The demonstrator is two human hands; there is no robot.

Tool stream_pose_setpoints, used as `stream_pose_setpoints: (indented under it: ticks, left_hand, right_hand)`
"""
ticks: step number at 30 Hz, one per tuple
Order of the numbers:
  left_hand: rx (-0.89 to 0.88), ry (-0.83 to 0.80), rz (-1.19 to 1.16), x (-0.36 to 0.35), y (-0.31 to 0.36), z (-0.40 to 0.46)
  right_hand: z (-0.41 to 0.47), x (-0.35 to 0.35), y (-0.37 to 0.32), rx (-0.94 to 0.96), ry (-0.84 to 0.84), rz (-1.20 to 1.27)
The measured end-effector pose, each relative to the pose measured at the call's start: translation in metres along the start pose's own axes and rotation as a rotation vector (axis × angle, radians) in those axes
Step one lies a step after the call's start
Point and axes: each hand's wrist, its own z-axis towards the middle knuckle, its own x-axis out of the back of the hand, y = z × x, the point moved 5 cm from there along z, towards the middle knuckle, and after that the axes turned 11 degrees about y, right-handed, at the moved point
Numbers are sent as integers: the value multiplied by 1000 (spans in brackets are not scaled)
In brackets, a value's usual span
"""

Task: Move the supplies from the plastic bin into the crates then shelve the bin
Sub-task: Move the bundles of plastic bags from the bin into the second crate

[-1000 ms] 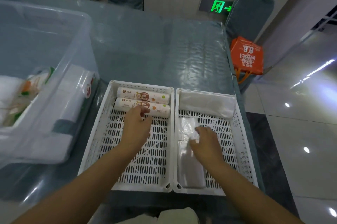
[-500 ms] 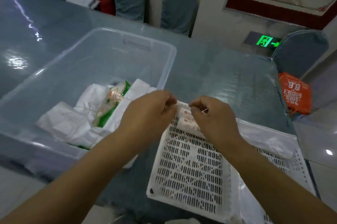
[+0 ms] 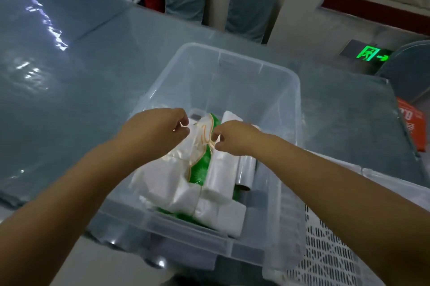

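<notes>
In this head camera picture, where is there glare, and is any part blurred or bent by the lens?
Head view: bright glare streaks on the glossy table cover at far left; the green exit sign glows; the plastic bin walls look hazy; both forearms stretch wide at the frame's bottom, a wide-angle effect; edges are soft.

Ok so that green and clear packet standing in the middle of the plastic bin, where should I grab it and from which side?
Take the green and clear packet by its top edge, coming straight down from above. It stands on edge, wedged between white bundles and a plastic roll, so its sides look blocked and only the top is free. The left hand and right hand are already at that edge.
</notes>
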Motion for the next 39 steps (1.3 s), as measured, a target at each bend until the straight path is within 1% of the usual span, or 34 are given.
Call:
stream_pose_setpoints:
  ticks: [2, 3, 4, 6, 8, 11, 14, 16, 18, 21, 24, 27, 29, 32, 33, 34, 35, 37, 38, 39]
  left_hand:
    - [1, -40, -35, -5, -6, 3]
    - [9, -68, -69, -9, -8, 3]
    - [16, -104, -97, -14, -9, 2]
    - [-2, -161, -97, -23, -9, 0]
    - [-35, -174, -66, -28, -9, 0]
    - [-27, -181, -43, -30, -13, 3]
    - [-13, -199, -18, -31, -17, 3]
    - [-15, -198, -4, -31, -18, 2]
    - [-22, -195, 17, -33, -18, 2]
    - [-28, -185, 49, -34, -17, 1]
    - [-12, -171, 54, -33, -16, 0]
    - [-10, -147, -19, -29, -11, -2]
    - [-35, -119, -108, -27, -5, -1]
    - [-42, -45, -259, -17, 2, 4]
    - [-12, -20, -346, -13, 4, 7]
    - [57, -15, -497, -8, 4, 11]
    - [155, -40, -706, -4, 5, 13]
    - [341, -123, -1151, 3, 10, 16]
    - [393, -142, -1294, 5, 12, 18]
    - [423, -123, -1377, 8, 13, 20]
  right_hand:
    - [16, -24, -2, -28, -135, -60]
    - [21, -34, 0, -57, -160, -86]
    - [26, -45, 3, -104, -154, -107]
    - [32, -61, 12, -258, -87, -98]
    - [35, -74, 17, -392, -18, -59]
    - [37, -82, 17, -454, 43, -53]
    - [38, -82, 18, -503, 27, 5]
    - [38, -75, 22, -575, 31, 88]
    - [37, -67, 31, -661, 84, 181]
    - [27, -63, 41, -755, 109, 201]
    - [22, -57, 41, -723, 138, 227]
    - [15, -25, 39, -677, 177, 232]
    - [10, 2, 32, -597, 264, 222]
    - [-7, 35, 11, -442, 480, 254]
    - [-14, 43, 2, -385, 557, 247]
    - [-22, 49, -7, -321, 630, 225]
    - [-31, 55, -17, -250, 705, 174]
    - [-47, 63, -40, -85, 862, -10]
    - [-55, 63, -52, 6, 936, -136]
    - [-62, 62, -64, 81, 1003, -257]
